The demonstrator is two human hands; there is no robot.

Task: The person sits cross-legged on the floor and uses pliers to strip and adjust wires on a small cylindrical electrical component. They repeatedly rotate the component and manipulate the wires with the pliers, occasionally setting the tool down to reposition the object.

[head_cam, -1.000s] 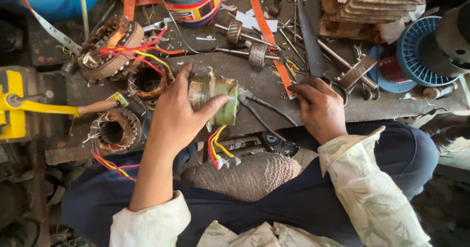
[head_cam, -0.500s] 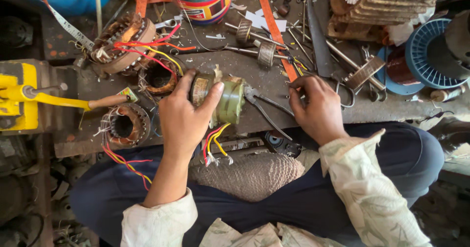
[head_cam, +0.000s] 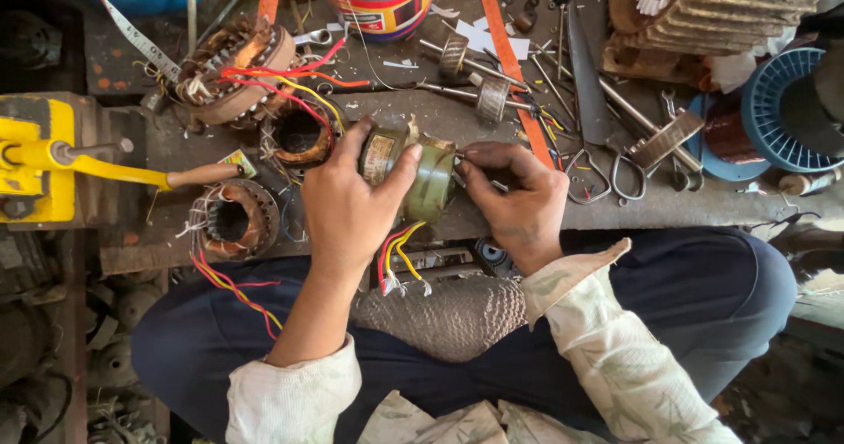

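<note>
Right hand (head_cam: 519, 202) now at motor (head_cam: 413, 173)

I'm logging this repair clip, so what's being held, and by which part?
The left hand grips a small green motor around its body; the right hand touches its right end.

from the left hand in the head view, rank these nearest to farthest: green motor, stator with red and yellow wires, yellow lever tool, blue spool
1. green motor: gripped in the left hand, at the bench's front edge.
2. stator with red and yellow wires: just beside the hand, toward the picture's left.
3. yellow lever tool: far left edge of the picture.
4. blue spool: far right, past the right hand.
</note>
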